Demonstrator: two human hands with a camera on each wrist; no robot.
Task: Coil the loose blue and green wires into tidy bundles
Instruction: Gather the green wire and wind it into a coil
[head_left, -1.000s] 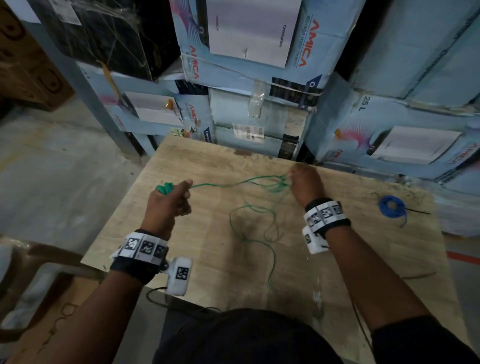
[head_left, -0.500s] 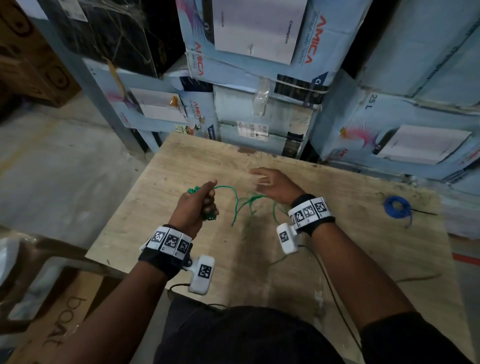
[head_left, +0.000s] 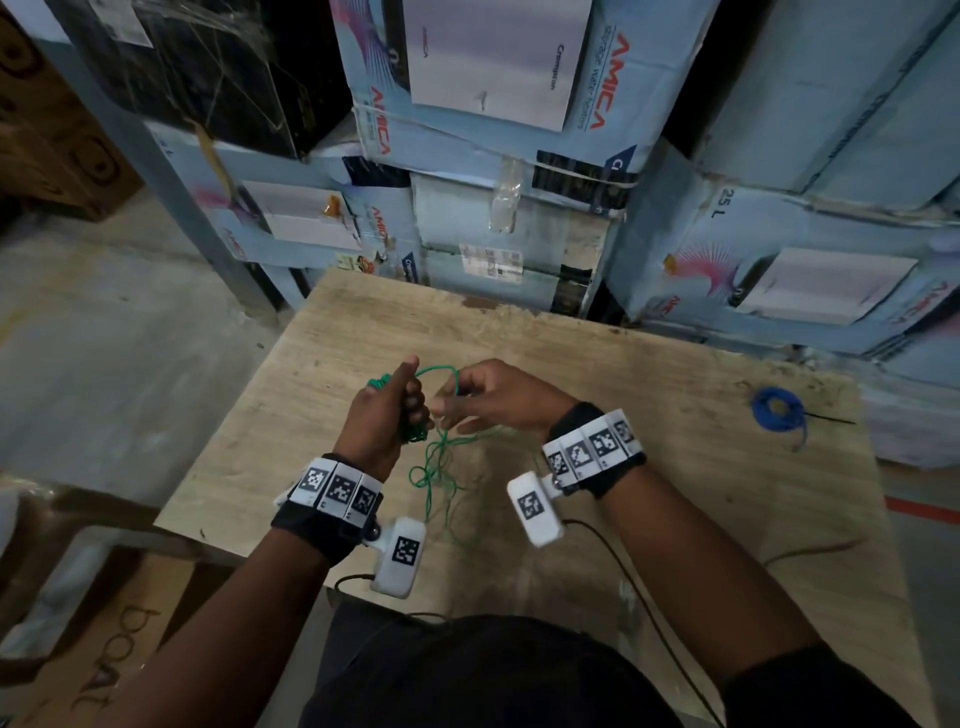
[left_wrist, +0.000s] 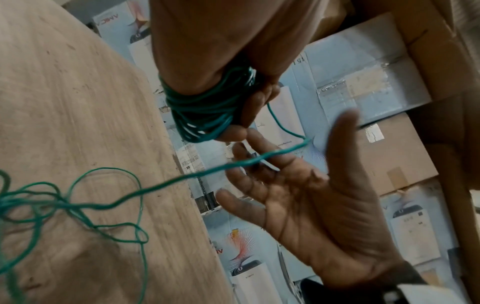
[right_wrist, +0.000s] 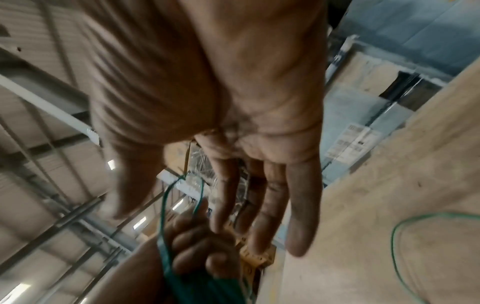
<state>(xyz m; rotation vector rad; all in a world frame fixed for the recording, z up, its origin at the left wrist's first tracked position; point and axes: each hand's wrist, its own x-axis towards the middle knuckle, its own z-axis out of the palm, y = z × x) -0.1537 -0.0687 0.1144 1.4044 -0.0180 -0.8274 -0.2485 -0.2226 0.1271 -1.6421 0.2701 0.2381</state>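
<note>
The left hand (head_left: 387, 415) is gripping a bunched coil of green wire (left_wrist: 205, 111) in its curled fingers, above the wooden tabletop (head_left: 675, 467). Just beside it, the right hand (head_left: 493, 400) is hovering with fingers straight and spread — a strand is running across them, but no clear pinch shows. Loose green loops (head_left: 434, 478) are lying on the tabletop below — well apart, far right, the blue wire (head_left: 777, 410) is sitting coiled.

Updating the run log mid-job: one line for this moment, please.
left hand: grips green wire coil | right hand: open, strand across fingers | blue wire bundle: coiled, on table | green tail: loose
</note>
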